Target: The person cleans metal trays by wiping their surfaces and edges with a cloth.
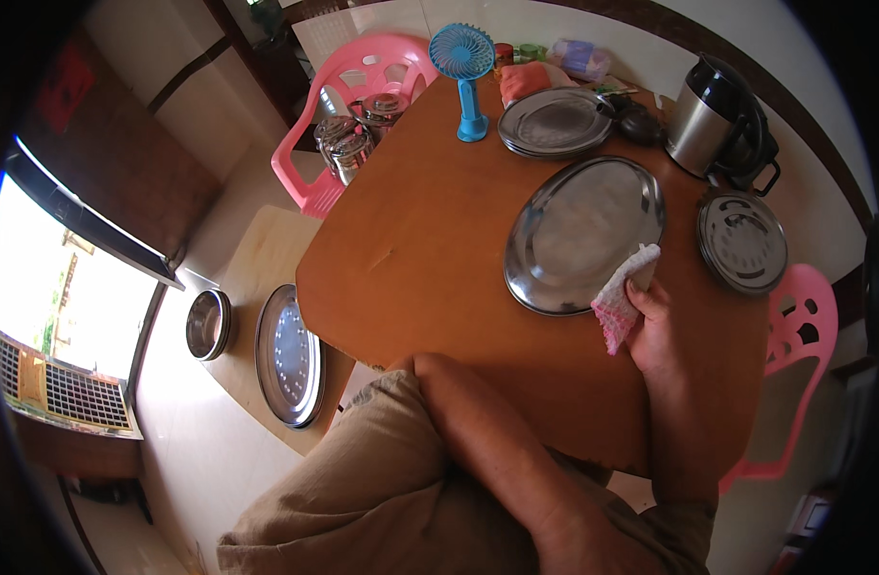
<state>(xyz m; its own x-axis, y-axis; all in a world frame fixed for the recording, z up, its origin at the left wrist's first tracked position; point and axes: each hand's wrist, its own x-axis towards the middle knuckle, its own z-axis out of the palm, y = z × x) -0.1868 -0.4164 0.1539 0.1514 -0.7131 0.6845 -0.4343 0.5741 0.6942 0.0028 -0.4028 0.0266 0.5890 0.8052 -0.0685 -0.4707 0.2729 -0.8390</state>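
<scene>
My right hand (649, 320) grips a folded white and pink cloth (619, 302) between thumb and fingers. The cloth overlaps the lower right rim of a large oval stainless-steel tray (583, 223) on the brown table; whether it touches the rim is unclear. My left forearm lies across my lap, and my left hand (405, 363) bends over my knee at the table's edge. Most of that hand is hidden, fingers included. To the tray's right are stacked round metal plates with slots (743, 241). Beyond it lie stacked oval metal plates (554, 121).
A blue handheld fan (468, 79) stands upright at the table's far side. A steel-and-black kettle (705, 118) stands far right. Lidded metal pots (346, 147) rest on a pink plastic chair (296, 172). At left, a lower wooden surface holds a perforated oval tray (292, 359) and nested metal bowls (208, 325).
</scene>
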